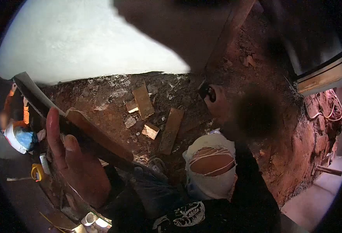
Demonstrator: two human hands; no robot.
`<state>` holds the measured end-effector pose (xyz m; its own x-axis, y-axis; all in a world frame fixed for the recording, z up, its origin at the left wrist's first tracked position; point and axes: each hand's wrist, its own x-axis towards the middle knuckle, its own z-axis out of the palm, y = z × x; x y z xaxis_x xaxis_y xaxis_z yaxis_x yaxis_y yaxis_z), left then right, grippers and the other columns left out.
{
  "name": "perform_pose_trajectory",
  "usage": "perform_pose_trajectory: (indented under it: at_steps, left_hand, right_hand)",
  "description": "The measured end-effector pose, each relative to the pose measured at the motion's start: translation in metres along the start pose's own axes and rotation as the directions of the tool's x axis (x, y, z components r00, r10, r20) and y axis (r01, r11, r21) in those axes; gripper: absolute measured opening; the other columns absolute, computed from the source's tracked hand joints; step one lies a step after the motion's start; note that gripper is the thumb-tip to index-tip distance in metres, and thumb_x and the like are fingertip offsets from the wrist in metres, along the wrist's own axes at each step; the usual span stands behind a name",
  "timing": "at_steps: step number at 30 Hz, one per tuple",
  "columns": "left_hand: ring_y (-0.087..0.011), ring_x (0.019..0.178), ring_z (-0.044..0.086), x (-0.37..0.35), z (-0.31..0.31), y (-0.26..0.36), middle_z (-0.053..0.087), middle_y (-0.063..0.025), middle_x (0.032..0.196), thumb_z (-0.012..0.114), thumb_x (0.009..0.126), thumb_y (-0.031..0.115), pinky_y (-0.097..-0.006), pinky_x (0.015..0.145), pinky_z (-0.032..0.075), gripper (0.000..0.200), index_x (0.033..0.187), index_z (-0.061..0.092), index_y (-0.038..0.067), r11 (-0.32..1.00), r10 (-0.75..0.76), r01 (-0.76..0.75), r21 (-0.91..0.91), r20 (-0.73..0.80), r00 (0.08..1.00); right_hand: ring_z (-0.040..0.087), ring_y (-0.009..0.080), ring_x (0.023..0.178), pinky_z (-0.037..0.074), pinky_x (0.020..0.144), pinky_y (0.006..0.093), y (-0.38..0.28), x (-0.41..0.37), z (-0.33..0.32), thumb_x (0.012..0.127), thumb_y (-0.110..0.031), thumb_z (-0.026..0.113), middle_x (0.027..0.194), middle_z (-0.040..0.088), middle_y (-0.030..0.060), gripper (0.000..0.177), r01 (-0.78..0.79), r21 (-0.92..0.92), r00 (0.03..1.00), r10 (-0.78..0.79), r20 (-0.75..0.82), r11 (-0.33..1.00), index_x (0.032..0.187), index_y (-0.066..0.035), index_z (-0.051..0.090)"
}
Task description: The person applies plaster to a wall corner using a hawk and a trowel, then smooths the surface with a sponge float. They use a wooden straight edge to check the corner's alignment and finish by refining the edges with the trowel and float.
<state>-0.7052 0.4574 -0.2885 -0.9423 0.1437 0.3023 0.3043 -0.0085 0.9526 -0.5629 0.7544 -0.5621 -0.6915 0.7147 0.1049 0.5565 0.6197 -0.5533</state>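
Note:
A long wooden board [95, 134] slants from the upper left down to my knees. My left hand [83, 173] is against the board's near side, with one finger stretched upward and another digit bent beside it; its other fingers are hidden. In front of my right knee, my right hand [216, 105] is closed around a small dark object [206, 91], whose kind I cannot make out. Another person [19, 128] in orange sleeves crouches at the left, hands raised to the board's far end.
Short wood pieces [143, 101], [171, 131] and a wood block [150, 131] lie on the dirt floor [112, 93]. A white wall [93, 42] stands behind. A yellow item [37, 172] is at left, a white cup [89, 218] below. A cable [326, 115] hangs right.

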Motion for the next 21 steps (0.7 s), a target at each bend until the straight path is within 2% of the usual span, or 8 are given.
perform_pose_trajectory:
  at_steps: [2, 6, 8, 11, 15, 17, 18, 21]
  left_hand:
    - [-0.0207, 0.119, 0.048, 0.000, -0.002, -0.002, 0.045, -0.0112, 0.137, 0.044, 0.098, 0.025, -0.0360, 0.102, 0.038, 0.057, 0.149, 0.031, 0.004, 0.999, 0.030, -0.030, 0.016, -0.005, 1.000]
    - [-0.0207, 0.120, 0.047, -0.002, -0.008, -0.004, 0.045, -0.0118, 0.139, 0.040, 0.100, 0.025, -0.0368, 0.104, 0.037, 0.054, 0.149, 0.031, 0.005, 0.999, 0.005, -0.007, 0.052, 0.041, 0.999]
    - [-0.0219, 0.121, 0.046, -0.002, -0.012, -0.005, 0.043, -0.0129, 0.141, 0.040, 0.101, 0.028, -0.0387, 0.106, 0.034, 0.054, 0.149, 0.031, 0.004, 0.996, -0.083, 0.082, 0.022, 0.090, 0.992]
    - [-0.0211, 0.122, 0.042, -0.002, -0.008, -0.009, 0.038, -0.0067, 0.140, 0.059, 0.093, 0.032, -0.0359, 0.104, 0.037, 0.065, 0.146, 0.035, 0.003, 0.999, -0.050, 0.050, -0.022, 0.006, 0.999]
    - [-0.0213, 0.125, 0.041, -0.003, -0.004, -0.010, 0.035, -0.0058, 0.143, 0.058, 0.093, 0.035, -0.0363, 0.105, 0.036, 0.067, 0.147, 0.034, 0.003, 0.998, -0.029, 0.034, -0.047, 0.095, 0.995]
    - [-0.0214, 0.125, 0.041, -0.002, -0.001, -0.009, 0.035, -0.0060, 0.143, 0.058, 0.093, 0.036, -0.0364, 0.106, 0.035, 0.067, 0.147, 0.034, 0.003, 0.984, 0.053, -0.065, 0.166, 0.072, 0.996]
    - [-0.0214, 0.125, 0.041, -0.003, -0.001, -0.010, 0.035, -0.0060, 0.143, 0.058, 0.093, 0.036, -0.0364, 0.106, 0.035, 0.067, 0.147, 0.034, 0.003, 0.984, 0.052, -0.064, 0.168, 0.073, 0.996]
    - [-0.0265, 0.136, 0.036, -0.005, -0.002, -0.012, 0.033, -0.0160, 0.151, 0.041, 0.101, 0.040, -0.0412, 0.114, 0.026, 0.063, 0.149, 0.028, 0.001, 0.960, 0.047, -0.076, 0.271, 0.115, 0.992]
  right_hand:
    - [0.049, 0.0370, 0.119, 0.044, 0.097, 0.0527, 0.002, -0.001, 0.015, 0.090, -0.024, 0.061, 0.134, 0.045, 0.0174, 0.050, -0.231, 0.406, 0.967, 0.253, -0.002, 0.884, 0.135, -0.009, 0.048]
    - [0.050, 0.0343, 0.119, 0.044, 0.099, 0.0519, 0.054, 0.009, 0.071, 0.093, -0.024, 0.058, 0.134, 0.046, 0.0173, 0.049, -0.261, 0.660, 0.920, 0.389, -0.052, 0.704, 0.137, -0.008, 0.046]
    - [0.049, 0.0336, 0.120, 0.044, 0.101, 0.0519, 0.038, 0.008, 0.070, 0.097, -0.023, 0.054, 0.134, 0.047, 0.0168, 0.044, -0.232, 0.972, 0.813, 0.557, 0.170, 0.042, 0.137, -0.007, 0.044]
    - [0.048, 0.0312, 0.124, 0.044, 0.103, 0.0513, 0.058, 0.021, 0.078, 0.099, -0.019, 0.051, 0.137, 0.048, 0.0151, 0.041, -0.255, 0.902, 0.908, 0.235, 0.348, -0.349, 0.137, -0.005, 0.044]
    - [0.048, 0.0302, 0.124, 0.046, 0.102, 0.0501, 0.058, 0.034, 0.075, 0.101, -0.021, 0.047, 0.139, 0.046, 0.0134, 0.039, -0.257, 0.827, 0.948, 0.036, 0.316, -0.500, 0.137, -0.004, 0.045]
    - [0.050, 0.0290, 0.120, 0.048, 0.101, 0.0482, 0.063, 0.039, 0.080, 0.102, -0.023, 0.042, 0.134, 0.049, 0.0120, 0.038, -0.149, 0.985, 0.984, 0.082, 0.156, -0.090, 0.135, -0.004, 0.046]
    - [0.050, 0.0290, 0.120, 0.048, 0.101, 0.0482, 0.067, 0.045, 0.084, 0.102, -0.023, 0.042, 0.134, 0.049, 0.0120, 0.038, -0.150, 0.984, 0.984, 0.083, 0.158, -0.091, 0.135, -0.004, 0.046]
    - [0.049, 0.0313, 0.119, 0.049, 0.100, 0.0476, 0.068, 0.055, 0.084, 0.103, -0.025, 0.039, 0.134, 0.049, 0.0113, 0.040, -0.152, 0.887, 0.977, 0.069, 0.202, -0.436, 0.136, -0.003, 0.045]
